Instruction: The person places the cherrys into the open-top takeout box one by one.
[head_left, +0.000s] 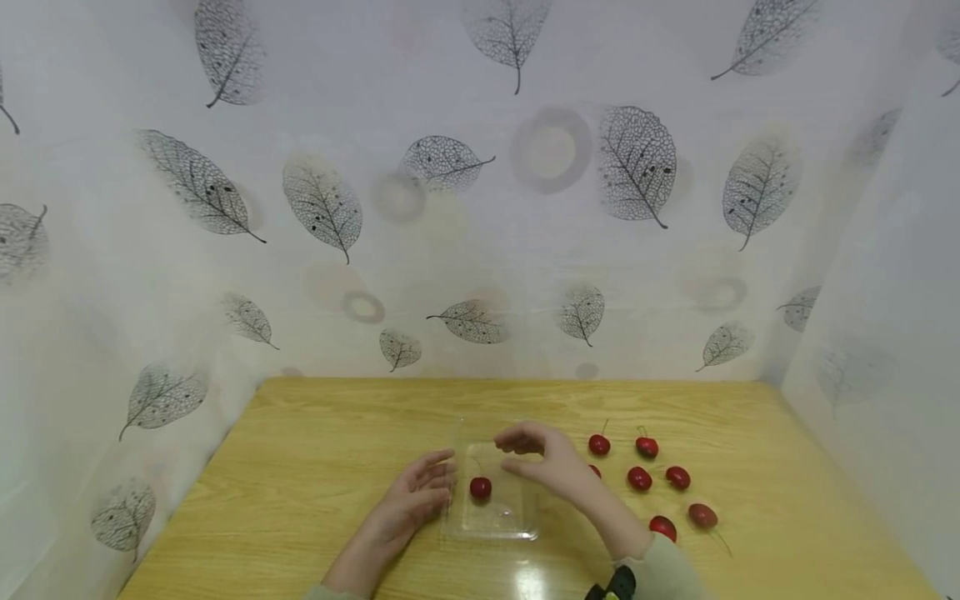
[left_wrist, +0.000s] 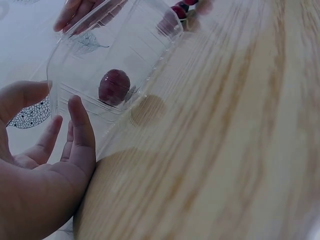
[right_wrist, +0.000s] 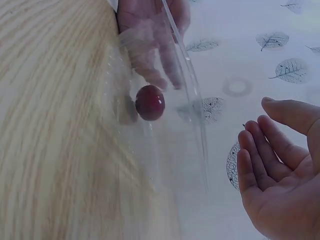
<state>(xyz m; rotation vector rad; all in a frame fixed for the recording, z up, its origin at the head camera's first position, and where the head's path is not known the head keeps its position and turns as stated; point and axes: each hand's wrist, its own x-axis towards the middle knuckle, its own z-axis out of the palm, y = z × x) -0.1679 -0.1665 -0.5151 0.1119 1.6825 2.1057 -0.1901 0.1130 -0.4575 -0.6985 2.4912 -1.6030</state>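
Note:
A clear plastic box (head_left: 517, 533) lies on the wooden table with a single dark red cherry (head_left: 481, 489) inside. My left hand (head_left: 420, 496) is at the box's left side, its fingers loosely bent and holding nothing. In the left wrist view the fingertips (left_wrist: 75, 102) come right up to the box's rim (left_wrist: 51, 67). My right hand (head_left: 551, 462) hovers over the box's right side, thumb and fingers apart with nothing between them. The right wrist view shows the right palm (right_wrist: 285, 200) facing the box, and the cherry (right_wrist: 150, 103) behind its transparent wall.
Several loose cherries are spread on the table right of the box, among them one cherry (head_left: 639, 478) in the middle and another cherry (head_left: 702, 516) with a long stem. My right forearm partly covers one. A leaf-patterned white curtain (head_left: 480, 250) rises behind the table (head_left: 322, 433).

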